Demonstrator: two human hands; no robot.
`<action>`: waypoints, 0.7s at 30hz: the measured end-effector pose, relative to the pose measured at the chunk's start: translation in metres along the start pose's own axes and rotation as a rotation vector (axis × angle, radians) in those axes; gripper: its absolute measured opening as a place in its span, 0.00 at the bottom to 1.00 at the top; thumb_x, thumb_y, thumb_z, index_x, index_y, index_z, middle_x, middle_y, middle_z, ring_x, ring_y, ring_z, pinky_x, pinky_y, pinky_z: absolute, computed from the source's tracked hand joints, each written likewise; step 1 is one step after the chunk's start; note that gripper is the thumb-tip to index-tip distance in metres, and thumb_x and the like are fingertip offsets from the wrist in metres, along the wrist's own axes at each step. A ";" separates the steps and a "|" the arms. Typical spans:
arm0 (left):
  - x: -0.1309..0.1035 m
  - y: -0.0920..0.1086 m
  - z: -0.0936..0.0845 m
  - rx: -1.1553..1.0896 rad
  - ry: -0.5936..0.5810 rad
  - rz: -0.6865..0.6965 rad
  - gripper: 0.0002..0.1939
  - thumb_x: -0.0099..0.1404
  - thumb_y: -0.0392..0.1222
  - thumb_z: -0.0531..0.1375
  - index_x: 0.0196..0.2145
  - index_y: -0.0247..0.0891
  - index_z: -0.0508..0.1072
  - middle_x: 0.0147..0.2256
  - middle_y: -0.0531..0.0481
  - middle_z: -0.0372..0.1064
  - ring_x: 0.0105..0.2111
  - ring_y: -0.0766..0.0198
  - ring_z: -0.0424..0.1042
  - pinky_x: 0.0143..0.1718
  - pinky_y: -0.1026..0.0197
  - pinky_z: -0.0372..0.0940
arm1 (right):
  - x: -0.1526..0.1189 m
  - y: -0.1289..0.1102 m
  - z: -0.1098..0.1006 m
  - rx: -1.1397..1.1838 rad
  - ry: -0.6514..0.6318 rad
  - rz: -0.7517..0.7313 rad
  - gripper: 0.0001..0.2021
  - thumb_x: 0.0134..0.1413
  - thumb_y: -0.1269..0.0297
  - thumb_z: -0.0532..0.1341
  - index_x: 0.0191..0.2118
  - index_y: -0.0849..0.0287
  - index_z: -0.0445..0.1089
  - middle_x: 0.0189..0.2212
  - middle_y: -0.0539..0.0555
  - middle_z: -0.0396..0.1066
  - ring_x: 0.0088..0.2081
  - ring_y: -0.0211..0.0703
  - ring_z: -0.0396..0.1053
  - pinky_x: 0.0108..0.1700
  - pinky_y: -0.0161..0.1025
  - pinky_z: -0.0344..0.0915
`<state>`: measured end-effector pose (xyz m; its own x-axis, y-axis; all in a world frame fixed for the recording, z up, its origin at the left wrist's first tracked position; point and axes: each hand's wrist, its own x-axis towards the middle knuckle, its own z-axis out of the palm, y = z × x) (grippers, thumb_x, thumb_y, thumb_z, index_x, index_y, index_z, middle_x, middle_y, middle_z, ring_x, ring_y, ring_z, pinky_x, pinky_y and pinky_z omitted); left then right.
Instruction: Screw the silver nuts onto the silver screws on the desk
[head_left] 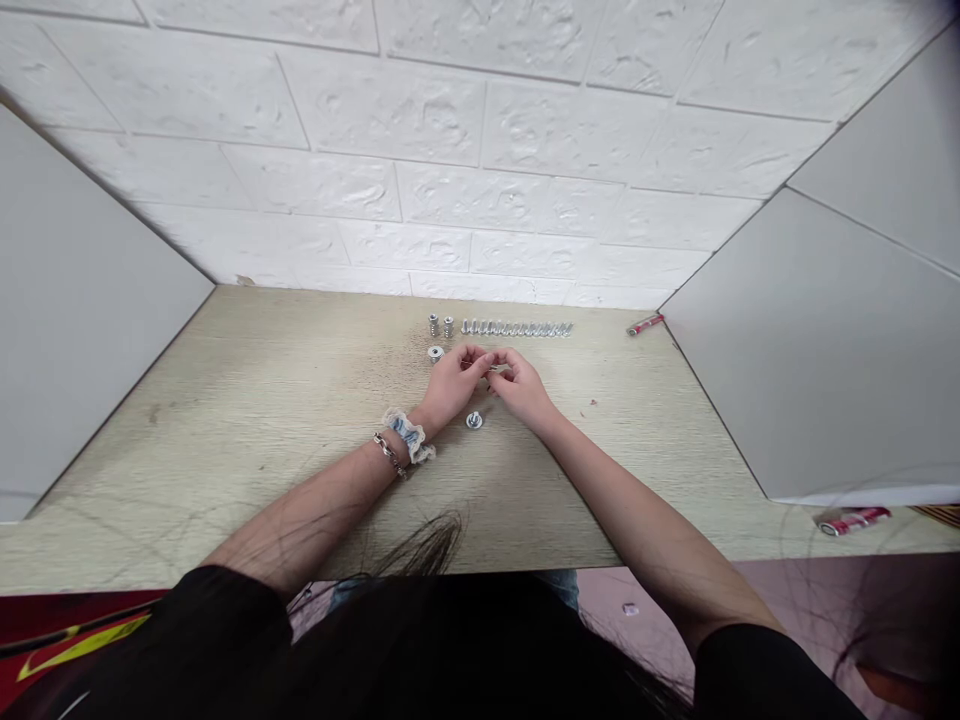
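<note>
My left hand (454, 380) and my right hand (519, 385) meet fingertip to fingertip over the middle of the table. Both are closed in a pinch around something small and thin, too small to name. A round metal part (436, 354) stands just left of my left hand's fingers. Another metal piece with a washer-like rim (474, 421) lies below, between my wrists. Behind my hands, two upright metal pieces (448, 326) stand beside a long row of small silver screws (517, 328).
A white brick-patterned wall (442, 200) rises behind the wooden table (300, 400). Grey panels flank it at left (82, 300) and right (787, 340). One red battery-like cylinder (645, 325) lies at back right, another (855, 521) near the right front edge.
</note>
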<state>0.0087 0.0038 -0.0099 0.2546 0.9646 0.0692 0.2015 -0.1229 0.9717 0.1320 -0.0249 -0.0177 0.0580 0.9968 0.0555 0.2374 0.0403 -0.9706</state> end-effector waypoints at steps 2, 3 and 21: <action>0.000 0.001 0.000 -0.041 0.000 -0.024 0.12 0.57 0.48 0.58 0.31 0.35 0.69 0.28 0.51 0.68 0.27 0.69 0.66 0.28 0.65 0.62 | 0.000 0.000 0.000 0.021 0.009 0.010 0.12 0.42 0.67 0.54 0.37 0.57 0.63 0.35 0.47 0.66 0.22 0.29 0.61 0.27 0.32 0.61; -0.001 0.002 0.000 -0.062 0.000 -0.027 0.12 0.57 0.47 0.58 0.31 0.35 0.69 0.27 0.51 0.67 0.26 0.69 0.65 0.27 0.65 0.62 | 0.000 0.000 0.000 0.037 0.016 0.024 0.12 0.41 0.68 0.53 0.37 0.57 0.62 0.35 0.47 0.65 0.23 0.29 0.62 0.27 0.33 0.61; -0.013 0.008 0.002 0.052 -0.032 0.283 0.09 0.56 0.40 0.60 0.35 0.37 0.74 0.36 0.48 0.72 0.35 0.65 0.70 0.38 0.61 0.66 | 0.007 0.003 -0.005 0.230 -0.020 0.181 0.25 0.51 0.43 0.50 0.20 0.61 0.64 0.12 0.49 0.61 0.16 0.34 0.60 0.20 0.34 0.58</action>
<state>0.0092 -0.0107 -0.0031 0.3371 0.8825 0.3281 0.1662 -0.3988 0.9019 0.1376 -0.0185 -0.0188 0.0592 0.9903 -0.1260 -0.0008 -0.1262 -0.9920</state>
